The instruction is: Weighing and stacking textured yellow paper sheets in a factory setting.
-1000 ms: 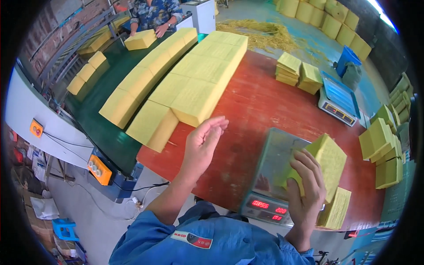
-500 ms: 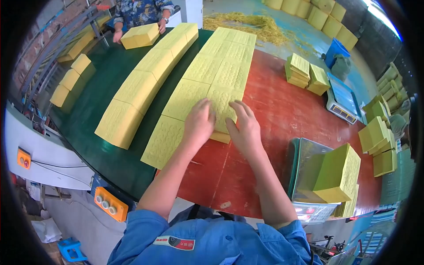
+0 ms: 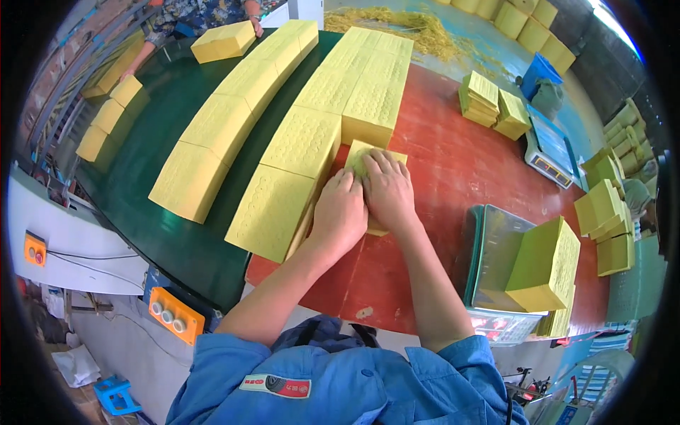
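Yellow embossed paper stack (image 3: pixel 374 157), a flat rectangular bundle, lies on the red-brown wooden table (image 3: pixel 439 177) near the middle of the view, pressed under both hands of the person wearing a blue jacket. Starting at the far left, a grey machine panel with an orange button box (image 3: pixel 35 249) borders a dark green conveyor belt (image 3: pixel 170 127), and a second orange box with three pale buttons (image 3: pixel 174 319) sits at the belt's near corner. On the belt a long row of thick yellow paper blocks (image 3: pixel 227 113) runs away from the viewer, and another person's hands at the top rest by a loose yellow block (image 3: pixel 223 41). Next comes a second row of yellow blocks (image 3: pixel 333 92), its near end just beside the hands. The left hand (image 3: pixel 341 216) lies palm down, fingers together, on the near edge of the pulled-out stack, touching the end block of that row. The right hand (image 3: pixel 388 191) lies flat beside it, fingers spread over the stack's top; neither hand is closed around it. Further right, two small piles of yellow sheets (image 3: pixel 492 105) sit on the table, then a metal-topped weighing scale (image 3: pixel 496 248) at the near edge carries a tilted yellow-green bundle (image 3: pixel 545 265). A second blue scale (image 3: pixel 549 145) and more yellow bundles (image 3: pixel 605 212) lie at the far right.
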